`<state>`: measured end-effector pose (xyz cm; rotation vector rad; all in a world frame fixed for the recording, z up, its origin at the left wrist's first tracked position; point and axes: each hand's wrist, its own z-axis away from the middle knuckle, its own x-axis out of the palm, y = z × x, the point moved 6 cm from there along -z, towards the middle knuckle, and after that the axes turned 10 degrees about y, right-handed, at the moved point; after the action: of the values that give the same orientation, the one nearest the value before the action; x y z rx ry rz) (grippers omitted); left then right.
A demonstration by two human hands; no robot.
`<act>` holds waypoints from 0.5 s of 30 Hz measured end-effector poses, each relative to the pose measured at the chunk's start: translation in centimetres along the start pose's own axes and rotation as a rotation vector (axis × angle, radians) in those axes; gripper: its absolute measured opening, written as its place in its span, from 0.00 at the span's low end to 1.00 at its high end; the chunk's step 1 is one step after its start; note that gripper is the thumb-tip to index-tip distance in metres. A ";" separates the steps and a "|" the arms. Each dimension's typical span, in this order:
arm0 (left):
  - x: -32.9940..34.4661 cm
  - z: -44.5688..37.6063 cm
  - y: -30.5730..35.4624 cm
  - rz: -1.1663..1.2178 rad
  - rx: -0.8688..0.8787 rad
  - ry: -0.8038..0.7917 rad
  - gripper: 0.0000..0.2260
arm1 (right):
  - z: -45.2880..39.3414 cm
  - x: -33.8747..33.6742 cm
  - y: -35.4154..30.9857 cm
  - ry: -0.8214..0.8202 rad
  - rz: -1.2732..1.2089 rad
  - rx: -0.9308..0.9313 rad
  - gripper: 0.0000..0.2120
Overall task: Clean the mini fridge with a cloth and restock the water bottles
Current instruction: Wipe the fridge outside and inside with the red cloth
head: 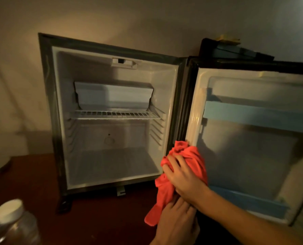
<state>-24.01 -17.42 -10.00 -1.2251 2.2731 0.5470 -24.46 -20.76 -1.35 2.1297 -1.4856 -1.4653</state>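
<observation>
Nearest, bottom left: clear plastic water bottle point(14, 225) with white screw cap, blurred, standing on a dark red-brown tabletop point(32, 184). Left hand point(177, 221) comes up from the bottom edge, fingers closed around the hanging lower tail of a red cloth point(184, 167). Right hand point(184, 179) just above it, forearm entering from lower right, fingers curled over the bunched upper mass of the cloth; the soft, crumpled fabric spills out above and below that grip. Cloth's top touches the hinge-side edge of the open fridge door point(253, 138). Door liner white, with two pale blue shelf rails, nothing in them. Behind, mini fridge point(111, 117): dark casing, white moulded interior, one white wire shelf point(115, 114), ribbed side walls; no contents visible.
</observation>
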 end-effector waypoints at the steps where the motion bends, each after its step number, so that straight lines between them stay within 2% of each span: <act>1: -0.8 0.1 -0.3 0.064 0.024 0.111 0.16 | 0.8 0.9 0.0 0.019 0.042 0.041 0.23; 3: -3.0 1.4 -1.9 0.079 -0.049 0.313 0.06 | 0.5 1.1 0.6 0.121 0.085 0.059 0.33; 5: -5.0 1.5 -3.6 0.116 -0.215 0.415 0.04 | -0.9 0.6 2.2 0.202 -0.050 0.165 0.38; 8: -6.2 1.3 -6.1 0.209 -0.500 0.497 0.03 | -2.8 -1.9 4.1 0.298 -0.141 0.354 0.26; 11: -6.5 1.9 -7.7 0.264 -0.658 0.535 0.04 | -2.4 -0.8 2.8 0.275 -0.179 0.463 0.25; 15: -6.8 3.5 -8.8 0.240 -0.721 0.527 0.07 | 2.6 6.2 -3.0 0.067 -0.285 0.479 0.21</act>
<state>-12.48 -15.56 -9.73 -1.5667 2.7980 1.3576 -24.47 -23.15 -8.31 2.7359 -1.6994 -1.1828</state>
